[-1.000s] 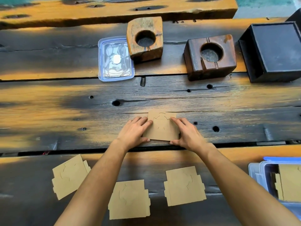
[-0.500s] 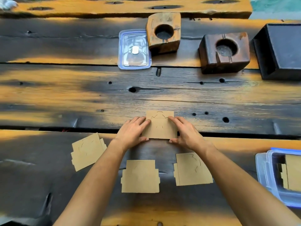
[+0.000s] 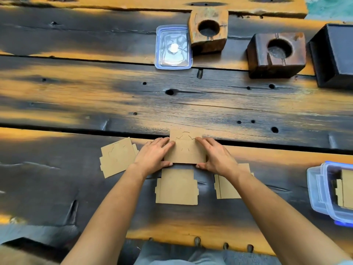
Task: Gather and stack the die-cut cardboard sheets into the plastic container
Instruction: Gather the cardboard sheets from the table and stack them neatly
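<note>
A tan die-cut cardboard sheet (image 3: 186, 150) lies on the wooden table (image 3: 210, 104). My left hand (image 3: 152, 155) holds its left edge and my right hand (image 3: 215, 157) holds its right edge, thumbs at the near corners. Three more sheets lie flat nearby: one to the left (image 3: 116, 157), one just below the held sheet (image 3: 176, 186), one under my right wrist (image 3: 227, 185). The clear plastic container (image 3: 322, 190) with blue clips sits at the right edge, with cardboard sheets (image 3: 343, 190) inside it.
A clear blue-rimmed lid (image 3: 173, 47) lies at the back centre. Beside it stand a light wooden block with a hole (image 3: 208, 29), a dark wooden block with a hole (image 3: 277, 54) and a black box (image 3: 336, 54). The table's near edge is close to my body.
Both hands have slid the held sheet toward me, close above the three loose sheets. The camera view has tilted down, showing the table's near edge.
</note>
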`<action>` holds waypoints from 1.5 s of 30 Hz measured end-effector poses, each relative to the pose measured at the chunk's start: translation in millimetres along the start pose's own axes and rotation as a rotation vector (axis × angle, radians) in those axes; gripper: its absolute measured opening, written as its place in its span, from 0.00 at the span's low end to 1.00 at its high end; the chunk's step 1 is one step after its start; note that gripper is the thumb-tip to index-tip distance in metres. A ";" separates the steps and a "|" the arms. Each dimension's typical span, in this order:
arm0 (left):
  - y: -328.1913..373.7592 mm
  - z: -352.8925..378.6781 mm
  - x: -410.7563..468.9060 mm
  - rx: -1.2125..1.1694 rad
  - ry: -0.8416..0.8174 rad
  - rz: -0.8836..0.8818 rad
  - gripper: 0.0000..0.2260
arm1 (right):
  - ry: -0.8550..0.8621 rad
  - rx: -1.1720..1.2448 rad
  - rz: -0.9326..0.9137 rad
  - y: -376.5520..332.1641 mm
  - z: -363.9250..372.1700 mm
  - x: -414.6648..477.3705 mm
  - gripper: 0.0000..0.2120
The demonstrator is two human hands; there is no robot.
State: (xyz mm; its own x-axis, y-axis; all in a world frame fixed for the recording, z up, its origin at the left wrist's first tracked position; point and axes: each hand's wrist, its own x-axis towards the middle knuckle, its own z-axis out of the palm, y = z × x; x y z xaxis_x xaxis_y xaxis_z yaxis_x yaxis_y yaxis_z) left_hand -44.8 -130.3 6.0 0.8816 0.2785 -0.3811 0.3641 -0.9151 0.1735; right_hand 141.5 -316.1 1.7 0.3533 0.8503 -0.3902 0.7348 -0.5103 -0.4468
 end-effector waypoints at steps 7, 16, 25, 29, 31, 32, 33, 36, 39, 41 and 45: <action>-2.1 13.1 -31.9 -0.002 0.015 0.009 0.35 | -0.010 0.012 0.023 -16.8 23.0 -19.4 0.50; -1.0 43.0 -70.7 -0.031 -0.019 0.015 0.35 | -0.058 -0.006 0.041 -33.7 53.6 -49.1 0.50; 9.1 60.3 -96.6 -0.030 -0.041 0.011 0.35 | -0.064 -0.021 0.044 -40.0 73.1 -70.9 0.52; 11.6 64.6 -103.1 -0.035 -0.045 0.015 0.35 | -0.061 -0.037 0.044 -41.5 80.5 -76.7 0.52; 12.6 65.9 -104.5 -0.043 -0.039 0.015 0.35 | -0.056 -0.046 0.045 -41.7 83.3 -78.2 0.52; 12.9 66.9 -105.1 -0.046 -0.036 0.013 0.35 | -0.053 -0.052 0.046 -41.5 84.5 -78.2 0.52; 13.3 68.1 -105.6 -0.046 -0.033 0.014 0.35 | -0.051 -0.056 0.045 -41.0 85.1 -78.2 0.53; 14.6 72.4 -106.0 -0.048 -0.035 0.015 0.35 | -0.060 -0.060 0.054 -39.9 87.1 -77.8 0.52; 16.2 76.3 -105.8 -0.057 -0.032 0.017 0.35 | -0.058 -0.075 0.056 -38.8 89.9 -79.3 0.52; 17.0 78.7 -106.5 -0.058 -0.032 0.019 0.35 | -0.057 -0.080 0.058 -38.2 91.9 -81.4 0.52; 17.7 83.5 -108.2 -0.061 -0.030 0.022 0.34 | -0.068 -0.081 0.067 -37.5 96.0 -84.9 0.52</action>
State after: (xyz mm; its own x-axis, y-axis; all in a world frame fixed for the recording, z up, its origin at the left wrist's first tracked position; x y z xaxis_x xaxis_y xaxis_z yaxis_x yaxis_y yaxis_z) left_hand -158.8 -201.0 -25.5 0.8805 0.2488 -0.4036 0.3631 -0.9012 0.2366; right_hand 28.4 -381.5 -25.7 0.3652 0.8023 -0.4721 0.7564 -0.5514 -0.3519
